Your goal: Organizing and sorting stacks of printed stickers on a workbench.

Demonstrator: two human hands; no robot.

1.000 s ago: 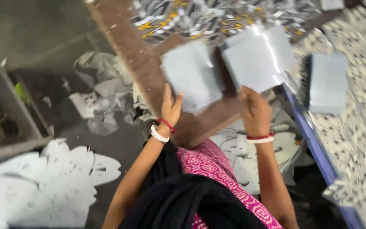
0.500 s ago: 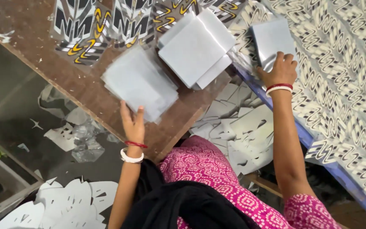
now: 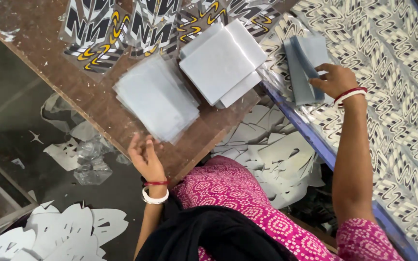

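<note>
Scraps of white cut paper point(image 3: 54, 232) are lying on the floor at the far left, under the edge of the table point(image 3: 49, 72). I am looking down at the brown wooden table from above. My left hand point(image 3: 145, 159) is resting at the near edge of the table, just below a stack of clear plastic sheets point(image 3: 156, 99). The fingers point(image 3: 143, 145) are spread a little and are holding nothing. They are pointing up at the stack and almost touching its lowest corner. I think the stack is sitting close to the edge so that hand can get at it easily.

Next to it a pile of white square sheets point(image 3: 221, 63) is lying fanned out, so each sheet shows a bit. Behind both piles, black, white and yellow stickers point(image 3: 117, 29) are lying flat.

More white scraps point(image 3: 276, 159) are lying under the gap between the table and the next one.

My right hand point(image 3: 337, 81) is reaching out over a big printed sheet with wavy black patterns point(image 3: 402, 121). The fingers are pinching a few grey-blue sheets point(image 3: 303, 65) by their edge. The sheets are lifting up off the patterned sheet, with one bending away from the others. I think I am gripping the edge so the thin sheets are staying together.
</note>
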